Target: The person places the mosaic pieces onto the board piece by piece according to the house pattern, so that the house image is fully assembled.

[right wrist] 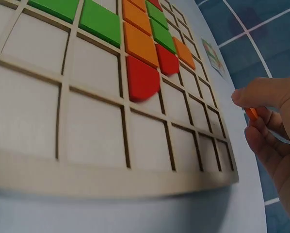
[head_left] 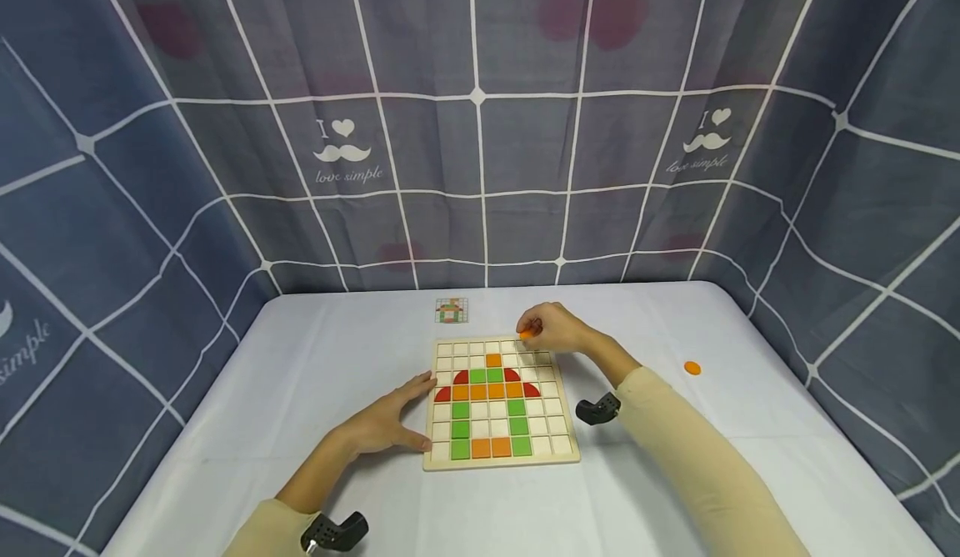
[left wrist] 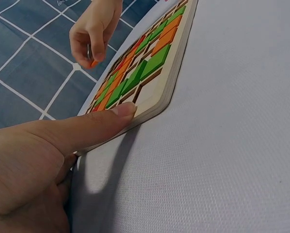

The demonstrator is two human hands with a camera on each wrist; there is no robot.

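Observation:
A wooden grid board lies on the white table, partly filled with green, orange and red tiles that form a mushroom-like pattern. At the board's left edge my left hand rests with fingers and thumb spread; in the left wrist view the straight thumb touches the rim near a corner. My right hand is above the far right part of the board. Between its thumb and fingers it pinches an orange piece, whose full outline is hidden. One orange tile sits in the grid above the red and green row.
A small pattern card lies behind the board. Out to the right is a loose orange round piece on the white tablecloth. Grey-blue checked curtains enclose the table at the back and both sides.

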